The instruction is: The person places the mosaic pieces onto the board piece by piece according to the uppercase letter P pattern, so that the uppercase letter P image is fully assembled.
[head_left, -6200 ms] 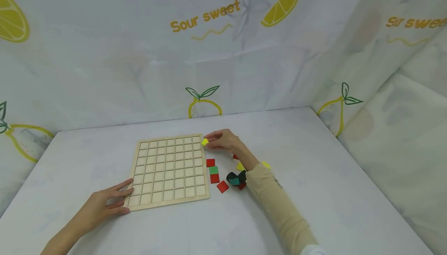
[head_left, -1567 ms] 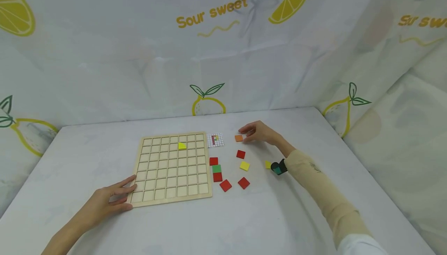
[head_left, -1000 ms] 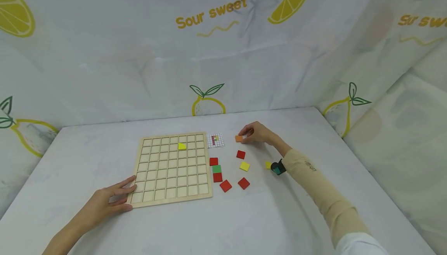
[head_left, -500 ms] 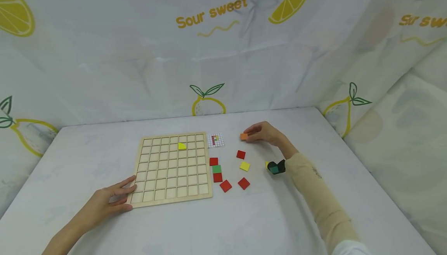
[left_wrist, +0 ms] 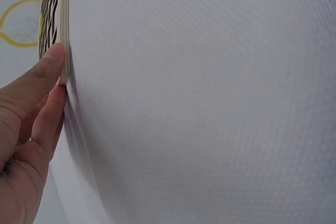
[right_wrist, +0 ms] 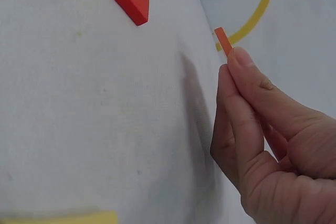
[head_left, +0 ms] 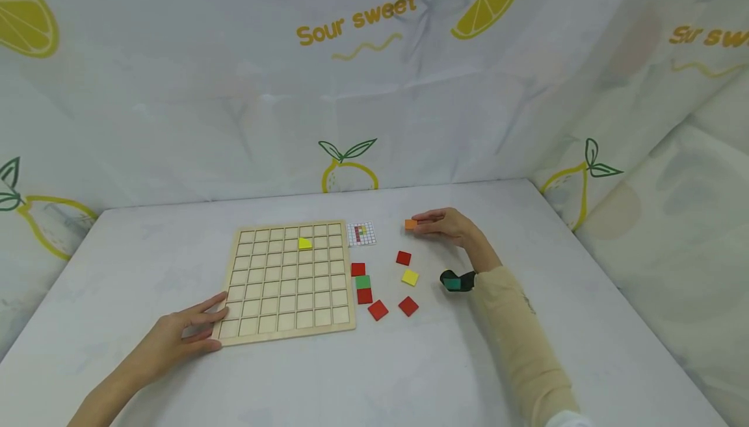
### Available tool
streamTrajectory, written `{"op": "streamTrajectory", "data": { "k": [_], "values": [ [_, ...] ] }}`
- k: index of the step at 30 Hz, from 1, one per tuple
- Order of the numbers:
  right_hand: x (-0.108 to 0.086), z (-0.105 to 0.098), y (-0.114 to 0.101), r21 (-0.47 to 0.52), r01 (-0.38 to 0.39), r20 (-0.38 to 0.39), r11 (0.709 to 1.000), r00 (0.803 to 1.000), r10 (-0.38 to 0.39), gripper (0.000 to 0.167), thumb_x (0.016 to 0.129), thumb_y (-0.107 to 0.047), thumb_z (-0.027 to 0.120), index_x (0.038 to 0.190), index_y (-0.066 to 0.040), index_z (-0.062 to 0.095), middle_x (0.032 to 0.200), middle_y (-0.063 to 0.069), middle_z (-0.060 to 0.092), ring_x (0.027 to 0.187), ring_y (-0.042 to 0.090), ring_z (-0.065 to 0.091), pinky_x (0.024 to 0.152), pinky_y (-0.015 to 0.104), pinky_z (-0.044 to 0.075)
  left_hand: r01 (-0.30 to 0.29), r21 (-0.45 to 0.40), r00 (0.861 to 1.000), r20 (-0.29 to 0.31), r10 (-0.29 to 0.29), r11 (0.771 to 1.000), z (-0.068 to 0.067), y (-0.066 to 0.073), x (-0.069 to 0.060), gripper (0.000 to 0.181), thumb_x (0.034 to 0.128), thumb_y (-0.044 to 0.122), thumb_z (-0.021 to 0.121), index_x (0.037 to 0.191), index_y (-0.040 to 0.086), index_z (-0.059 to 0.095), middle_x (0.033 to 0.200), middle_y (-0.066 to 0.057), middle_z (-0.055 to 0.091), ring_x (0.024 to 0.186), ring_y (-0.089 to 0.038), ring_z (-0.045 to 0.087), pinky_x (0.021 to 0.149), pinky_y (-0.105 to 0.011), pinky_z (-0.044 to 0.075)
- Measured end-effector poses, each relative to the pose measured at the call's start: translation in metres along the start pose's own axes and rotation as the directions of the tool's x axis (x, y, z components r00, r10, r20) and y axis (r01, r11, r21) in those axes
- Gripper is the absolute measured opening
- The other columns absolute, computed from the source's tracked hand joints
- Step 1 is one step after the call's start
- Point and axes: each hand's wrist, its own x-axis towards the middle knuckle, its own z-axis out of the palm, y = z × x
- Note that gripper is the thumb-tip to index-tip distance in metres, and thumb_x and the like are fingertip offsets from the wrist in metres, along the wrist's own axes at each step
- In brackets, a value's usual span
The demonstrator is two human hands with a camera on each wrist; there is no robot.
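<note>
While the left hand (head_left: 181,342) holds the near-left corner of the wooden grid board (head_left: 275,309) — thumb on one edge, fingers on the adjoining one — the right hand (head_left: 452,227) pinches an orange square tile (head_left: 411,224). Right grip narrow: thumb and fingertips together on one end of the tile, which shows edge-on in the right wrist view and looks raised off the table. Tile's place: right of the board's far-right corner, well apart from it.

Between that corner and the orange tile lies a small printed grid card (head_left: 361,234), just beside the board's right edge, with a colored pattern on it. On the board, one yellow quarter-round tile (head_left: 305,243) sits in the second row from the far side, right of the board's middle.

Along the board's right edge, far to near: red tile (head_left: 358,269), green tile (head_left: 363,282), second red tile (head_left: 365,296), lined up close. Another red tile (head_left: 378,310) lies turned diamond-wise near the board's near-right corner. Farther right of the board are a red tile turned the same way (head_left: 408,306), a yellow tile (head_left: 410,277) and one more red tile (head_left: 404,258) — loose, apart from each other.

Right forearm has a beige sleeve (head_left: 515,336). White tabletop (head_left: 304,381) under the board; lemon-print cloth (head_left: 234,121) hangs beyond it, lettered "Sour sweet".
</note>
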Motion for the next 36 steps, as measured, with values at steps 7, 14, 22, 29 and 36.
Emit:
{"op": "streamTrajectory", "data": {
  "k": [7, 14, 22, 29, 36],
  "values": [
    [-0.004, 0.007, -0.001, 0.008, 0.010, 0.005, 1.000, 1.000, -0.010, 0.045, 0.089, -0.004, 0.068, 0.132, 0.001, 0.055, 0.139, 0.017, 0.050, 0.120, 0.026, 0.049, 0.097, 0.028, 0.052, 0.005, 0.000, 1.000, -0.002, -0.005, 1.000, -0.001, 0.002, 0.001, 0.054, 0.0762, 0.007, 0.078, 0.121, -0.014, 0.058, 0.147, 0.022, 0.033, 0.117, 0.016, 0.040, 0.084, -0.010, 0.052],
    [-0.006, 0.017, -0.005, 0.006, 0.023, 0.015, 1.000, 1.000, -0.023, 0.044, 0.089, -0.004, 0.068, 0.132, 0.000, 0.056, 0.137, 0.017, 0.051, 0.117, 0.026, 0.050, 0.099, 0.030, 0.051, 0.005, -0.034, 1.000, 0.004, -0.005, 0.999, -0.001, 0.000, 0.001, 0.054, 0.0765, 0.006, 0.077, 0.122, -0.014, 0.057, 0.147, 0.023, 0.033, 0.117, 0.015, 0.041, 0.085, -0.010, 0.052],
    [-0.004, 0.030, -0.010, 0.029, 0.039, 0.038, 0.999, 0.998, -0.040, 0.041, 0.089, -0.002, 0.067, 0.129, 0.001, 0.058, 0.136, 0.016, 0.053, 0.113, 0.023, 0.052, 0.095, 0.028, 0.053, 0.008, -0.025, 1.000, 0.003, -0.008, 1.000, -0.001, 0.000, 0.001, 0.054, 0.0768, 0.007, 0.077, 0.123, -0.013, 0.057, 0.147, 0.022, 0.033, 0.117, 0.016, 0.040, 0.085, -0.010, 0.052],
    [0.000, 0.048, -0.013, 0.046, 0.060, 0.071, 0.997, 0.995, -0.063, 0.038, 0.088, -0.002, 0.068, 0.126, 0.002, 0.061, 0.131, 0.015, 0.057, 0.102, 0.020, 0.056, 0.092, 0.027, 0.055, 0.002, -0.016, 1.000, -0.005, -0.002, 1.000, 0.000, -0.002, 0.000, 0.054, 0.0760, 0.007, 0.078, 0.122, -0.013, 0.058, 0.148, 0.022, 0.033, 0.118, 0.016, 0.039, 0.085, -0.010, 0.052],
    [0.002, 0.066, -0.018, 0.081, 0.090, 0.104, 0.993, 0.990, -0.098, 0.037, 0.087, 0.000, 0.069, 0.123, 0.004, 0.061, 0.124, 0.015, 0.060, 0.098, 0.019, 0.057, 0.087, 0.025, 0.057, 0.002, -0.039, 1.000, 0.001, -0.001, 0.999, 0.001, -0.003, -0.001, 0.054, 0.0766, 0.006, 0.077, 0.122, -0.014, 0.057, 0.147, 0.022, 0.033, 0.119, 0.016, 0.039, 0.085, -0.009, 0.051]
  ]
}}
